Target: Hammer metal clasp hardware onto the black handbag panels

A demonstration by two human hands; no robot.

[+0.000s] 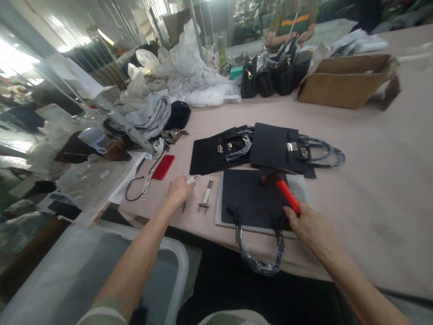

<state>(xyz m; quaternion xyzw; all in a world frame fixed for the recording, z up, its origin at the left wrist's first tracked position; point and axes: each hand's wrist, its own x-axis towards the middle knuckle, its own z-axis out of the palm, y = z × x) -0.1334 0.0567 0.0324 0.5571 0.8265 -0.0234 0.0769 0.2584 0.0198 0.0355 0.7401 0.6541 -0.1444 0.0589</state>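
My right hand (313, 225) is closed round the red-orange handle of a hammer (287, 195), whose dark head is over a black bag panel (246, 194). That panel lies flat on a pale board (219, 212), its plastic-wrapped handle (260, 266) hanging past the table's front edge. My left hand (179, 189) is at the left with its fingers closed on a small white tool (192, 180); the rest of the tool is hidden. Between the hand and the board lies a two-pronged metal tool (205, 198). A thin metal rod (184, 206) shows just below the left fingers.
More black bag panels (209, 153) with gold clasps and wrapped handles lie behind the board. A red phone (163, 167) is at the left. Farther back are plastic wrapping (189, 67), finished black bags (249, 79), a cardboard box (338, 90) and another person (291, 27).
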